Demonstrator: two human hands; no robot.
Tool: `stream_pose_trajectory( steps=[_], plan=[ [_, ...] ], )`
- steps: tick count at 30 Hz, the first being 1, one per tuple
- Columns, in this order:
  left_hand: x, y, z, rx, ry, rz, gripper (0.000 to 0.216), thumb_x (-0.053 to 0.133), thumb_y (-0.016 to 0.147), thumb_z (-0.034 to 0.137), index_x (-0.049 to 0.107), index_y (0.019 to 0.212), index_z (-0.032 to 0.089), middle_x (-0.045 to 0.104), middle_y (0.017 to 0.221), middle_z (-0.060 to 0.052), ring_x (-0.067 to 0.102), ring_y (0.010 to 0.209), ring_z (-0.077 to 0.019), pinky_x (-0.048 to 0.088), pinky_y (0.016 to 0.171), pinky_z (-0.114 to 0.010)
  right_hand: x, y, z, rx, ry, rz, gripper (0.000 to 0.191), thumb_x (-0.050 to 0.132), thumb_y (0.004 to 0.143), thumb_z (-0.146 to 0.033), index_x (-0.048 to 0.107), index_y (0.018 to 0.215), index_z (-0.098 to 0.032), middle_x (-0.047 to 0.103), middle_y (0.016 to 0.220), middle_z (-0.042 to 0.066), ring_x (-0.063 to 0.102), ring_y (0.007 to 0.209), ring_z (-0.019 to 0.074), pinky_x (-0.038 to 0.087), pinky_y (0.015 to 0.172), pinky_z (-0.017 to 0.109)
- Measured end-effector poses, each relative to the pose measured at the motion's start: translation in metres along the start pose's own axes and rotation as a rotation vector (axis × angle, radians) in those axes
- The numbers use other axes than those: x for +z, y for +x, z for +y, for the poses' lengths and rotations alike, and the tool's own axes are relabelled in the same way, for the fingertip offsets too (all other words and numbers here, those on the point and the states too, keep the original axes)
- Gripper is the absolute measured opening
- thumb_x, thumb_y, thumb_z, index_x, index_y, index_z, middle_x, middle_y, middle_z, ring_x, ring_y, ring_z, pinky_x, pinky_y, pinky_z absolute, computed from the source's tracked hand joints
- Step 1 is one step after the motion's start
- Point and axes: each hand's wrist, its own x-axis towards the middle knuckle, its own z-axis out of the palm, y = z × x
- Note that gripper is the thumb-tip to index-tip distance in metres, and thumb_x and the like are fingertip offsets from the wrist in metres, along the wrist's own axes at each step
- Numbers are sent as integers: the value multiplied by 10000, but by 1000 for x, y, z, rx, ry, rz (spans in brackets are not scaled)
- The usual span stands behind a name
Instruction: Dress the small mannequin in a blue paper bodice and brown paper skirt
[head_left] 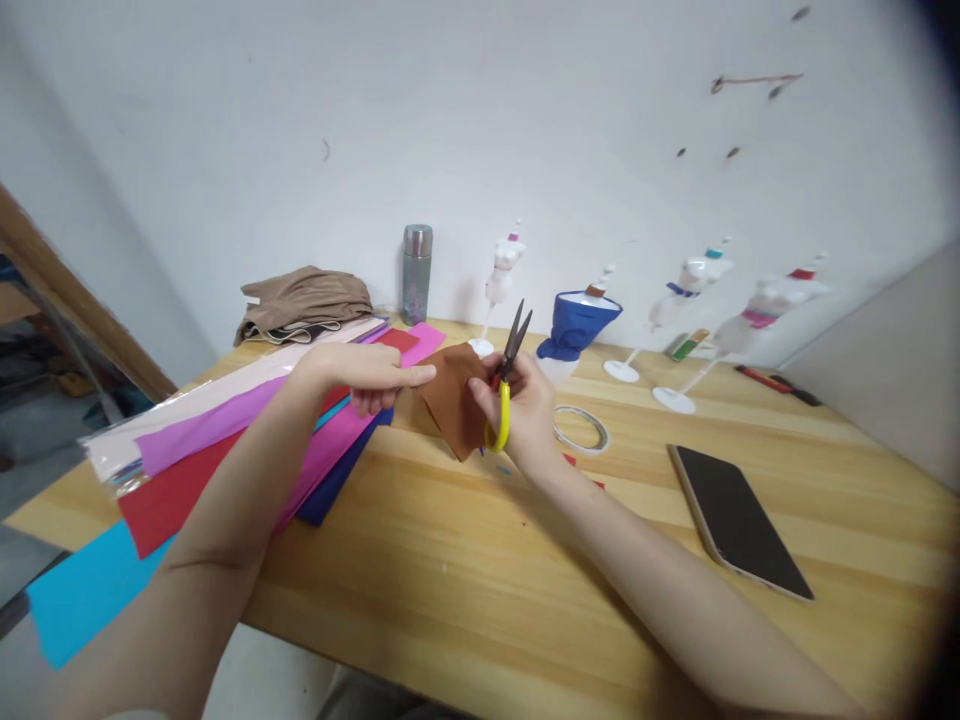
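Note:
My right hand (525,405) is closed around scissors (516,340) with a yellow handle loop. Their dark blades point upward, slightly apart. The same hand also pinches the right side of a brown sheet (454,400), which looks like thin cloth or paper and hangs above the table. My left hand (367,372) is at the sheet's left edge, one digit stretched over it and the other fingers curled. Part of its grip is hidden. Beneath my left forearm lie coloured sheets, among them a red sheet (180,490) and a light blue sheet (97,590).
Behind stand small white mannequins, one (502,270) bare and one wearing a blue piece (574,325). A roll of tape (582,429) and a phone (742,520) lie to the right. A flask (417,274) and folded brown cloth (304,300) are near the wall.

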Motion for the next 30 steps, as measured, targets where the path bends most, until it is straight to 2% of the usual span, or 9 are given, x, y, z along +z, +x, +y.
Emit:
stream_pose_trajectory(
  steps=[2,5,8,10,13,15,20,26,30],
  plan=[
    [-3,6,-8,64,-166,-139,634,657,723,770,756,623,152,659,498,-111,523,367,-161,421,419,-258,-5,-2,-5,-50,-62,39,158,633,780,-322,534,874,-242,563,792,-2,548,717,182,475,692,345],
    [-2,10,-12,110,-280,-204,783,652,614,875,812,877,155,775,791,-193,652,480,-222,512,478,-308,-11,-4,-11,-71,-70,70,148,632,798,-322,537,883,-245,573,791,0,540,712,184,475,698,352],
    [4,11,-8,112,-265,-205,837,683,548,889,811,911,146,780,905,-219,706,584,-266,549,529,-333,-13,-2,-13,-59,-23,83,160,644,790,-326,529,872,-250,585,803,8,559,727,190,491,704,352],
    [10,12,-3,175,-262,-184,730,753,587,795,809,924,150,781,958,-194,729,714,-276,554,579,-308,-13,1,-11,-33,8,75,197,667,769,-341,531,878,-250,596,818,13,580,749,198,504,719,356],
    [21,16,4,314,-379,-55,567,833,678,558,775,1121,210,765,1132,-116,713,973,-259,559,738,-274,-14,3,-8,3,22,38,238,689,745,-358,535,888,-246,610,822,14,601,769,207,516,745,363],
    [28,21,9,353,-521,61,569,834,709,484,740,1203,220,753,1168,-100,704,1011,-246,551,794,-281,-16,4,-6,5,-6,22,225,682,748,-354,534,877,-245,616,817,11,601,767,206,511,746,360],
    [36,38,10,338,-850,290,435,885,623,331,781,992,125,782,958,-103,719,842,-210,544,825,-312,-19,5,2,0,-108,-67,159,654,773,-326,549,854,-238,596,770,-5,564,698,184,472,694,340],
    [28,48,1,371,-1033,566,308,835,608,222,751,888,125,790,925,-89,728,908,-241,549,876,-347,-25,3,0,67,-102,-296,217,674,782,-398,583,863,-218,610,745,0,582,690,183,471,666,327],
    [25,48,-1,362,-1077,633,198,774,643,186,731,832,145,785,929,-72,719,931,-224,550,883,-328,-37,3,-19,163,-40,-441,312,644,824,-515,565,797,-214,581,650,-10,549,582,153,438,571,295]
  ],
)
